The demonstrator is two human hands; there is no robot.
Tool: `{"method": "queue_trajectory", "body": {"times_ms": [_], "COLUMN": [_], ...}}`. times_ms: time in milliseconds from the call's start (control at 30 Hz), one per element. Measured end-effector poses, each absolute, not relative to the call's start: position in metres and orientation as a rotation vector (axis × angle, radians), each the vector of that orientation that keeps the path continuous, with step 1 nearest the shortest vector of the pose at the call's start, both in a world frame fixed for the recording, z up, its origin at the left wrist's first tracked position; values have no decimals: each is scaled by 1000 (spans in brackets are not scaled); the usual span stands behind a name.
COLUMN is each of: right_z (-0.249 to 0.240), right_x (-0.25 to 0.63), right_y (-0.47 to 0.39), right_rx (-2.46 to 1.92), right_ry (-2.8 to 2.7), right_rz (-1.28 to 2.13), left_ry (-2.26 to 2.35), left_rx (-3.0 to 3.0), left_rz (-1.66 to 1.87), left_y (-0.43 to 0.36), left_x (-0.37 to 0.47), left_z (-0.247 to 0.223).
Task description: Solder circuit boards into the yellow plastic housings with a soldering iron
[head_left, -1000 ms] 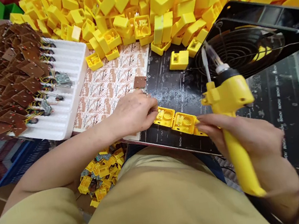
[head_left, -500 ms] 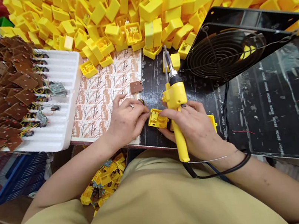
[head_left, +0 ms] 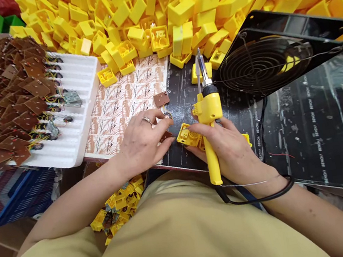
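Nearest you, below the front edge of the black-topped counter (head_left: 301, 135), lies a pile of yellow plastic parts (head_left: 121, 200). Your right hand (head_left: 225, 144) grips a yellow pistol-shaped soldering iron (head_left: 209, 110), its metal tip directed away from you; a black cable (head_left: 265, 197) loops beside your wrist. The same hand's thumb lies over a square yellow plastic casing (head_left: 188, 135) on the counter. Your left hand (head_left: 148, 142) is half curled around a dark brown board (head_left: 165, 136), mostly hidden; whether it is pinched cannot be told. A small black round component (head_left: 167, 115) sits just beside its index finger. Beyond, a flat brown circuit board (head_left: 161, 99) rests near the edge of a brown-and-white printed sheet (head_left: 117, 111). Farther off stand a black metal-grilled fan (head_left: 255, 64) and heaped yellow plastic casings (head_left: 140, 4).
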State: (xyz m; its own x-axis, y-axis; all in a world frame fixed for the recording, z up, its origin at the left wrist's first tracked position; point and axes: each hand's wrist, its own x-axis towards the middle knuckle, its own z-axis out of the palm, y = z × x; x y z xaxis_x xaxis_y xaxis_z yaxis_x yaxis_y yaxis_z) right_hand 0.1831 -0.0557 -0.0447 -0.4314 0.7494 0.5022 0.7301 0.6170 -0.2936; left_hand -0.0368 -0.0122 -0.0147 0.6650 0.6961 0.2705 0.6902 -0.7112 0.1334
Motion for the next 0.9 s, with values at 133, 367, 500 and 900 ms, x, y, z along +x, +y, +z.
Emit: {"method": "queue_trajectory", "body": {"times_ms": [133, 367, 500, 900], "right_z": [-45, -46, -45, -42], "right_x": [183, 184, 185, 162], "right_y": [-56, -56, -55, -54], "right_rx": [-1139, -1128, -1142, -1078], "right_ry": [-2244, -2242, -2242, -2160], "right_rz": [55, 74, 62, -20], "left_ry": [1226, 1124, 1011, 819], "left_rx": [2984, 2798, 2066, 1407], "left_rz": [323, 129, 349, 336], "left_y": [-19, -12, -1, 12], "left_x": [-29, -35, -45, -46], "left_z": [-12, -14, -20, -24]}}
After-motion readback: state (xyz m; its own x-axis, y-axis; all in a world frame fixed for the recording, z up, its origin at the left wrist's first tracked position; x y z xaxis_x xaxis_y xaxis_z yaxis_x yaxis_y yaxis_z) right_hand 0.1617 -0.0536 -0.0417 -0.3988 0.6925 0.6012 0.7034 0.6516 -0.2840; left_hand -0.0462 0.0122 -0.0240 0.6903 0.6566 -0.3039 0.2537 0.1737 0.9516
